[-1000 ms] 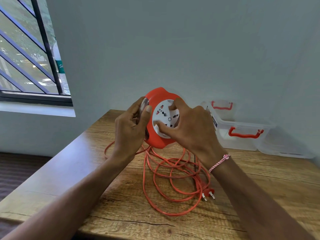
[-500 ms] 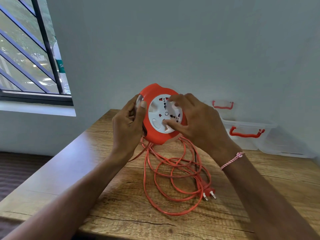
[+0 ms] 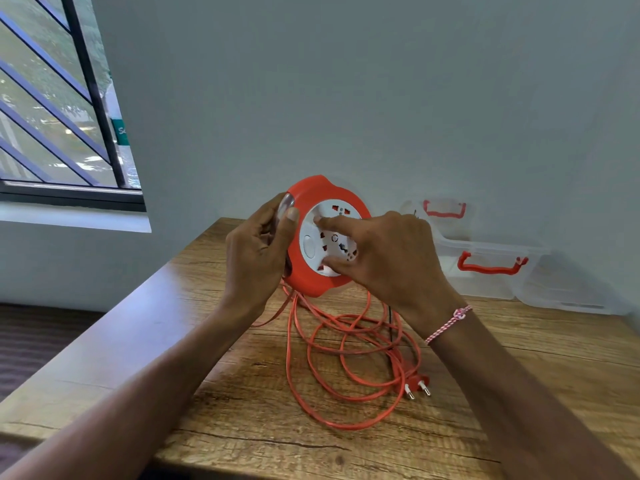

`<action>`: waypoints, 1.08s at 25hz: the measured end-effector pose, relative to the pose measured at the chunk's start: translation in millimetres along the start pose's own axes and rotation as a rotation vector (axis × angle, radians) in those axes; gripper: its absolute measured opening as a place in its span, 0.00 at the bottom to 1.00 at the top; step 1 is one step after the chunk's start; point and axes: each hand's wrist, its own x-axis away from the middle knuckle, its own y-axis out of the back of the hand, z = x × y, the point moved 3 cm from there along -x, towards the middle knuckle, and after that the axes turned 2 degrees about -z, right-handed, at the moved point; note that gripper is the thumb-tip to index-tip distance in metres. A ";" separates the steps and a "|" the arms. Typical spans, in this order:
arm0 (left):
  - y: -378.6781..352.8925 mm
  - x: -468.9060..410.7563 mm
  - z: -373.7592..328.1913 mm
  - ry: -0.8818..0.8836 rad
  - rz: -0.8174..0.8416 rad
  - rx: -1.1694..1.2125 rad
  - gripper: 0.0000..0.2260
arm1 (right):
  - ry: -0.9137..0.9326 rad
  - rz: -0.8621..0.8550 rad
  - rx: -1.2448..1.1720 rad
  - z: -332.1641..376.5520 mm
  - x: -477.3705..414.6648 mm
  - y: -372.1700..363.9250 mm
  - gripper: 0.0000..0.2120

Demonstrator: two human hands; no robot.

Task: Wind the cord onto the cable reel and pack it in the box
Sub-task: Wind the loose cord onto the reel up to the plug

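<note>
An orange cable reel [image 3: 308, 271] with a white socket disc [image 3: 329, 237] is held upright above the table. My left hand [image 3: 258, 251] grips its left rim, thumb on the front. The fingers and thumb of my right hand [image 3: 384, 258] curl onto the white disc, index tip at its upper left. The orange cord [image 3: 332, 355] hangs from under the reel and lies in loose loops on the table. Its two-pin plug [image 3: 417, 384] rests at the loops' right side.
A wooden table [image 3: 242, 410] runs to a wall at the back. A clear plastic box [image 3: 485, 271] with red handles stands at the back right, its lid [image 3: 568, 292] lying beside it. A barred window [image 3: 59, 109] is at the left.
My right hand has shifted round the white disc, whose socket holes now sit at a different angle. The reel rose slightly and some loops shifted on the table.
</note>
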 end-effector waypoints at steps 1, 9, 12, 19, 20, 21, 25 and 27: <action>-0.4 -0.1 0.9 0.001 0.004 0.010 0.13 | -0.036 0.000 -0.023 -0.8 -0.4 -0.9 0.29; -7.6 4.2 -0.4 -0.039 -0.002 0.002 0.19 | -0.820 0.049 -0.641 -1.6 -1.2 -7.9 0.24; -6.6 3.9 -1.6 -0.019 -0.004 0.012 0.17 | -0.902 0.073 -0.738 0.4 0.1 -9.7 0.24; -6.8 0.5 -4.0 0.046 0.087 -0.002 0.19 | -0.659 0.032 -0.476 -3.3 -0.4 -5.5 0.24; -5.7 -0.3 -4.7 0.049 0.075 0.005 0.16 | -0.634 0.025 -0.487 -3.6 -1.2 -3.7 0.23; -4.0 -1.8 -4.0 0.056 0.048 0.015 0.15 | -0.590 0.014 -0.476 -4.7 -2.5 -1.6 0.22; 3.9 -8.9 3.6 0.072 -0.036 -0.021 0.23 | -0.186 0.000 -0.219 -9.0 -7.5 10.1 0.18; 4.3 -9.2 2.8 0.071 -0.035 -0.022 0.19 | 0.015 0.067 -0.080 -8.2 -6.5 10.8 0.22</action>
